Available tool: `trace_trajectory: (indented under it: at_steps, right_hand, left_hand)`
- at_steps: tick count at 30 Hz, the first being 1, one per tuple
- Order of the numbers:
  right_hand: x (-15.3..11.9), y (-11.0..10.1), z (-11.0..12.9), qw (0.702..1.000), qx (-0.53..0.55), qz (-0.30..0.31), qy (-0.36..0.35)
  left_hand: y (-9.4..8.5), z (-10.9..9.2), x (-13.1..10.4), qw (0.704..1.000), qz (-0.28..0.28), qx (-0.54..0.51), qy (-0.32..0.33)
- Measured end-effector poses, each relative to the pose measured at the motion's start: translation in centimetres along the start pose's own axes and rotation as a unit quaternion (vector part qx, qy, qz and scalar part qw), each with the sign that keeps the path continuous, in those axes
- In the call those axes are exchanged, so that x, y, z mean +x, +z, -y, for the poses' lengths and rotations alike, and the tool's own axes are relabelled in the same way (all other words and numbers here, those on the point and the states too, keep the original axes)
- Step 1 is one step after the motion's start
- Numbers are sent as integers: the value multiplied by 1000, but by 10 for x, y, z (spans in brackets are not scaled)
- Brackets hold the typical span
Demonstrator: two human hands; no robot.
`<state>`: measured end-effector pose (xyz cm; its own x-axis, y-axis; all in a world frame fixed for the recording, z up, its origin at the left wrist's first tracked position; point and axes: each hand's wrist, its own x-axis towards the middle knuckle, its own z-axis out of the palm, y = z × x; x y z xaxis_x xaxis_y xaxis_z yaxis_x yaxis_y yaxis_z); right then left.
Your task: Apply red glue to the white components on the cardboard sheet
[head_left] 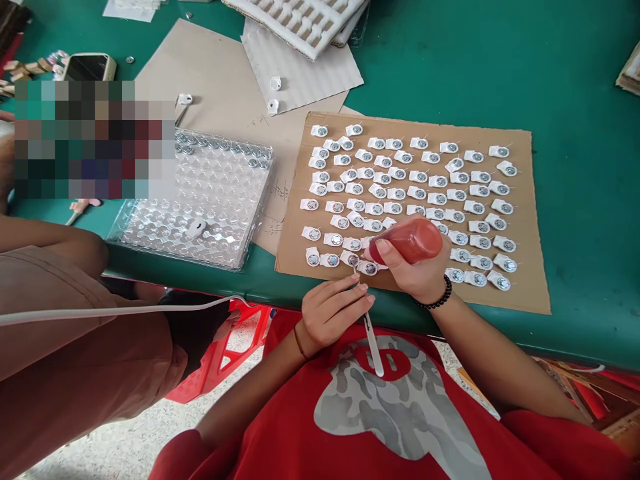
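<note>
Red shirt (280, 427): nearest the camera, a grey camouflage shape across its front.
Left grip (327, 310): fingers closed on a slim white tool (374, 353), handle pointing back over the shirt, far end by the near row of discs.
Right grip (417, 273): clenched around a red bottle (417, 237), tilted with its nozzle low over the near rows; whether it touches a disc, I cannot tell.
White-tabbed discs (481, 261): spread in loose rows on brown cardboard (533, 287), which lies on the green counter (575, 200).
Clear tray (215, 183): left of the cardboard, silvery rounds along its far edge.
</note>
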<state>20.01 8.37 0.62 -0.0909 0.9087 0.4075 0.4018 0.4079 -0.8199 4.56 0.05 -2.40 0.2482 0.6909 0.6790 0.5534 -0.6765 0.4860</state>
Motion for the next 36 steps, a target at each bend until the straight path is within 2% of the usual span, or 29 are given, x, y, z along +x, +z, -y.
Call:
trace_trajectory:
  at_steps: [21, 25, 29, 33, 36]
  right_hand:
    - [0, -1, 0, 1000, 3, 4, -13]
    - [-1, -2, -3, 999, 42, -5, 24]
    - [1, -5, -6, 978, 187, -20, 87]
    - [6, -8, -8, 968, 234, -48, 73]
    - [9, -9, -6, 964, 251, -66, 64]
  left_hand:
    - [0, 0, 0, 1000, 1, -12, 2]
    - [1, -1, 0, 1000, -11, -27, -5]
    - [2, -1, 1, 997, -31, -51, -48]
    - [2, -4, 7, 988, -48, -75, -124]
    - [1, -6, 14, 976, -90, -67, -189]
